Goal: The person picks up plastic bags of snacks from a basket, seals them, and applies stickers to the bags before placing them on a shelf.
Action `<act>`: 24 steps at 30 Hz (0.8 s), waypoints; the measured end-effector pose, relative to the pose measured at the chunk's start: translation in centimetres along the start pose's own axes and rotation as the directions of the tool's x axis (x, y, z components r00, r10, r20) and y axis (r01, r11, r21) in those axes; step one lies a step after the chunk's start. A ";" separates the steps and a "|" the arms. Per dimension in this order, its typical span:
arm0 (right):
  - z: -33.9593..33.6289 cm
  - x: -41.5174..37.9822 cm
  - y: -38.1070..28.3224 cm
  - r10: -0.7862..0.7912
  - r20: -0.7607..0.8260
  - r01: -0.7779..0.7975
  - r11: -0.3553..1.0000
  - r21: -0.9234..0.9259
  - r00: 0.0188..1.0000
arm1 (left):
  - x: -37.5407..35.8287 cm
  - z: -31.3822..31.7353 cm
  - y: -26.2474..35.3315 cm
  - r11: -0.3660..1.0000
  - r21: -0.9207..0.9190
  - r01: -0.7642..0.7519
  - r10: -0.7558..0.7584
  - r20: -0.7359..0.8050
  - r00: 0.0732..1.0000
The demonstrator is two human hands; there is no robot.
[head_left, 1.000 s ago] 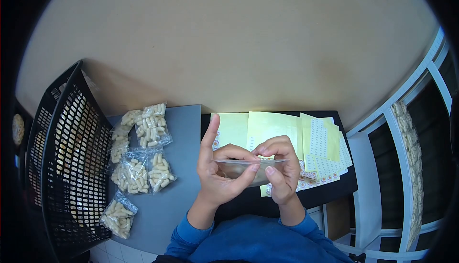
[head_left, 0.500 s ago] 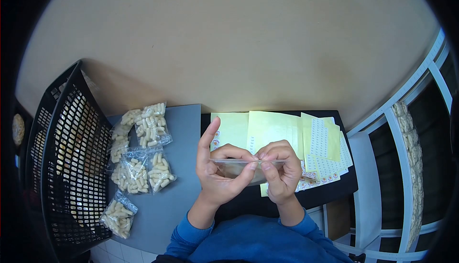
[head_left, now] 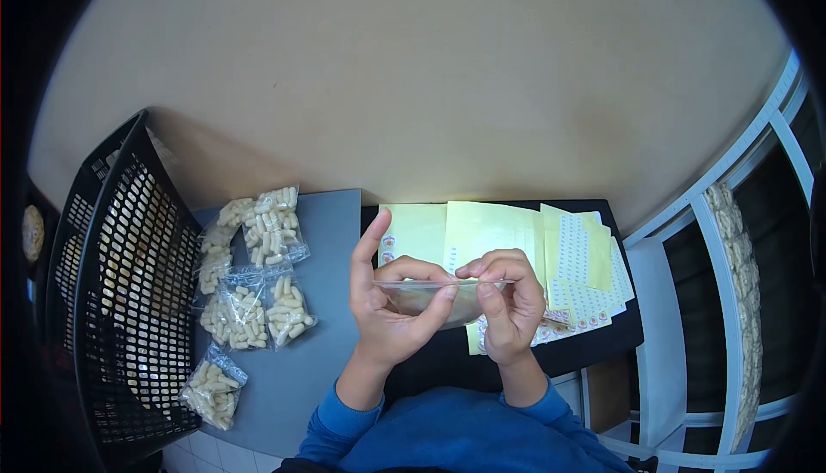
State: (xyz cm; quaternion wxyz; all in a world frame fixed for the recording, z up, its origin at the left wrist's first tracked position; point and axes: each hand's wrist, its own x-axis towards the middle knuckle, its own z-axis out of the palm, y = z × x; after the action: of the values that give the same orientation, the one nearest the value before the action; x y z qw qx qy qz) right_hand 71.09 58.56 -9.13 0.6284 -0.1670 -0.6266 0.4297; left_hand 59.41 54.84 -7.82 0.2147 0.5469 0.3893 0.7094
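Observation:
A clear plastic bag [head_left: 415,299] is stretched between my two hands, its top edge running nearly level. My left hand [head_left: 389,308] pinches the bag's edge between thumb and fingers, with the index finger raised. At the bag's right end, my right hand [head_left: 510,305] closes thumb and fingertips on the same edge. Whatever the bag holds is hard to make out. Behind the hands lie yellow sheets [head_left: 495,223], and sheets with printed stickers [head_left: 568,253] are on the right.
On the grey surface [head_left: 323,370] at left lie several clear bags of pale capsules [head_left: 241,314]. A black perforated basket [head_left: 129,284] stands at the far left. White metal shelving [head_left: 662,327] is on the right, below the beige wall [head_left: 413,86].
My right thumb and fingers have slid rightward along the bag's edge, away from my left fingertips. The bag's edge has risen slightly and its middle now shows between the hands.

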 end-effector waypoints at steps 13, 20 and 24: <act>-0.7 0.2 -0.1 0.007 -0.027 -0.006 0.999 0.041 1.000 | 0.6 -0.5 -0.6 0.995 -0.049 -0.084 0.085 0.014 0.996; -1.6 2.3 -1.5 -0.150 -0.034 0.130 0.933 -0.336 0.988 | 0.8 -1.3 -0.7 0.991 0.044 -0.123 0.118 0.103 0.988; -1.8 2.5 -3.7 -0.127 0.290 0.312 0.534 -0.786 0.948 | 0.6 -0.9 -1.0 0.992 0.075 -0.099 0.085 0.170 0.982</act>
State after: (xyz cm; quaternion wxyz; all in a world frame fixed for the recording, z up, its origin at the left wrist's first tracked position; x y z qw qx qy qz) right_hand 73.60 58.95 -5.04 0.4611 -0.3161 -0.8289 0.0193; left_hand 58.22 55.55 -8.33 0.1903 0.6302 0.3735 0.6535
